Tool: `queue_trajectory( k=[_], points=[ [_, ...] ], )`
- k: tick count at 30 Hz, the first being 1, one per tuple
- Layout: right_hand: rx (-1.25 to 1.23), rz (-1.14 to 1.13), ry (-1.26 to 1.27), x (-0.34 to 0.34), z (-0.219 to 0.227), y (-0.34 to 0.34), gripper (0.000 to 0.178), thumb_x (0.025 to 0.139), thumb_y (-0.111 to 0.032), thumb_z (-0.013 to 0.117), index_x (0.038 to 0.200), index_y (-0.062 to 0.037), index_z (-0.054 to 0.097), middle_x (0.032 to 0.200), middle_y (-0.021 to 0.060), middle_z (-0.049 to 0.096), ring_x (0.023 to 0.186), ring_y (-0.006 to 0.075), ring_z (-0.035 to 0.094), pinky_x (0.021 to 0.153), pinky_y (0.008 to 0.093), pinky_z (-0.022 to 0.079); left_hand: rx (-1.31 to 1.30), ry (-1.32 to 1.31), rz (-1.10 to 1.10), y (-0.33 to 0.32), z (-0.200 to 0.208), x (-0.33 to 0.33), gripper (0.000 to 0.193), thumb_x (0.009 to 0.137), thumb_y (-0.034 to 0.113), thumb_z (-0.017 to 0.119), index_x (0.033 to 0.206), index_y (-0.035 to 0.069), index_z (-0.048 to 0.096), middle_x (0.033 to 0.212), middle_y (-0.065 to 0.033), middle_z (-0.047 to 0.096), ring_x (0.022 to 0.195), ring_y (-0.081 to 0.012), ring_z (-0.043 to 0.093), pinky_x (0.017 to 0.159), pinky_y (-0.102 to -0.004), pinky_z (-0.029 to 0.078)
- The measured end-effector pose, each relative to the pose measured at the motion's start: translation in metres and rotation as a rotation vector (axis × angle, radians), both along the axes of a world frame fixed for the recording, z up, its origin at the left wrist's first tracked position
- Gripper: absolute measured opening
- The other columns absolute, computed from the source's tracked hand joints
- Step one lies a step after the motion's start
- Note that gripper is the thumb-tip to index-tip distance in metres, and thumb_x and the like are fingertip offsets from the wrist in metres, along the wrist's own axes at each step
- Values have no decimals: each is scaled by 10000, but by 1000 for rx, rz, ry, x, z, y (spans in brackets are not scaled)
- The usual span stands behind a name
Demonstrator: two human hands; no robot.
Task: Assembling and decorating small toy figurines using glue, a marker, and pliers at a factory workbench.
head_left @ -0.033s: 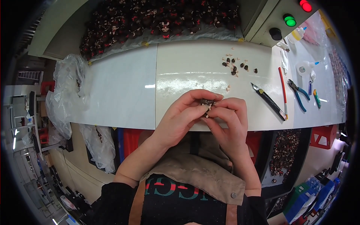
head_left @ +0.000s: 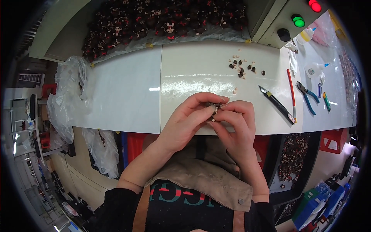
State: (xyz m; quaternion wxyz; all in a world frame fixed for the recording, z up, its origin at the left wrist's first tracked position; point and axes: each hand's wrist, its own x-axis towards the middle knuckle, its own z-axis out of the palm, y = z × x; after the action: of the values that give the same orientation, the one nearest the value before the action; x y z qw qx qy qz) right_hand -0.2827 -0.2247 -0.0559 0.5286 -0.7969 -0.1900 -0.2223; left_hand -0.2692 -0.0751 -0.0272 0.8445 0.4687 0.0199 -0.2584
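Both my hands meet at the near edge of the white bench [head_left: 127, 96], my left hand [head_left: 185, 121] and right hand [head_left: 235, 123] with fingers curled tight, pinching a small dark piece [head_left: 213, 106] between the fingertips. Farther off to the right lies a scatter of small dark and pale bits [head_left: 242, 66]. Right of them lie a utility knife [head_left: 276, 104], blue-handled pliers [head_left: 307, 96] and a glue bottle [head_left: 307, 34]. At the far right, a grey box carries a red lamp [head_left: 315, 5] and a green lamp [head_left: 298, 21].

Bare forearms, black sleeves pushed up, black top, worn tan apron
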Motion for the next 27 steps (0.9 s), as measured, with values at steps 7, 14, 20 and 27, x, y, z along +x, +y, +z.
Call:
queue_trajectory(
  k=[7, 14, 20, 27],
  points=[
    [-104, -32, 35, 4, 12, -4, 518, 602, -43, 799, 1036, -49, 517, 1101, 113, 489, 978, 259, 507, 852, 349, 443, -50, 5, 38, 1, -2, -2, 346, 973, 175, 393, 1301, 71, 357, 1205, -114, 514, 1029, -170, 553, 873, -296, 460],
    [-77, -43, 167, 5, 10, 1, 592, 584, -96, 814, 1094, -55, 515, 1144, 113, 485, 1019, 270, 501, 882, 350, 433, -36, 4, -26, 0, -1, 1, 424, 974, 192, 378, 1372, 78, 286, 1099, -105, 556, 974, -168, 583, 848, -305, 480],
    [-150, 36, 143, 8, 10, -1, 572, 589, -74, 791, 1092, -56, 519, 1017, 75, 551, 920, 244, 519, 778, 325, 451, -19, 34, -35, 1, 1, 2, 425, 978, 189, 356, 1376, 64, 278, 1098, -119, 557, 974, -179, 586, 858, -314, 479],
    [-94, -10, 144, 7, 10, 2, 522, 583, -109, 785, 1044, -74, 541, 910, 59, 576, 832, 245, 550, 762, 341, 425, -68, 62, -77, 4, 2, 4, 427, 960, 148, 343, 1369, 52, 269, 1170, -146, 528, 1046, -197, 569, 887, -315, 461]
  ],
)
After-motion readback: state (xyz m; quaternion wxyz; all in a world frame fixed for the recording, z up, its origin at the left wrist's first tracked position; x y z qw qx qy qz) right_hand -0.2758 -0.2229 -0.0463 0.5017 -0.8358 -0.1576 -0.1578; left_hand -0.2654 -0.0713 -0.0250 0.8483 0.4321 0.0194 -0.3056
